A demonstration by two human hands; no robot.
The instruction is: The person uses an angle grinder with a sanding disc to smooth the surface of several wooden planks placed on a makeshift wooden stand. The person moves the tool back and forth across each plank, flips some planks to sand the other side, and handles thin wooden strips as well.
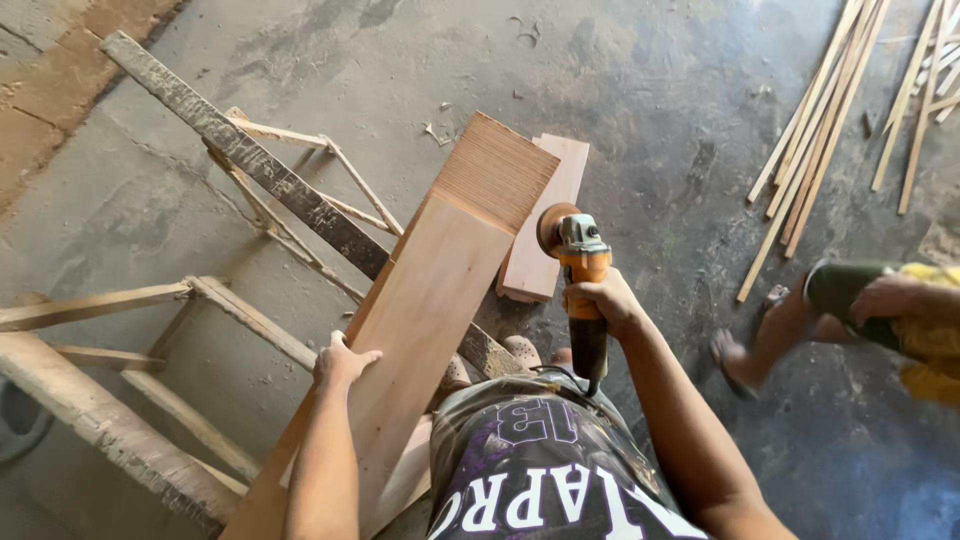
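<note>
A long reddish wooden board (430, 290) lies slanted across a rough wooden trestle (260, 170), its far end lighter and finely ridged. My left hand (342, 362) rests on the board's left edge and presses it down. My right hand (603, 297) grips the orange body of an angle grinder (580, 262), whose disc (551, 226) sits just to the right of the board's edge, near its far end. The grinder's dark cable end hangs below my wrist.
A second, shorter board (545, 215) lies on the concrete floor beyond the grinder. Thin wooden strips (815, 130) are scattered at the top right. Another person's leg and sandalled foot (745, 350) stand at the right. A wooden frame (120, 400) lies at the lower left.
</note>
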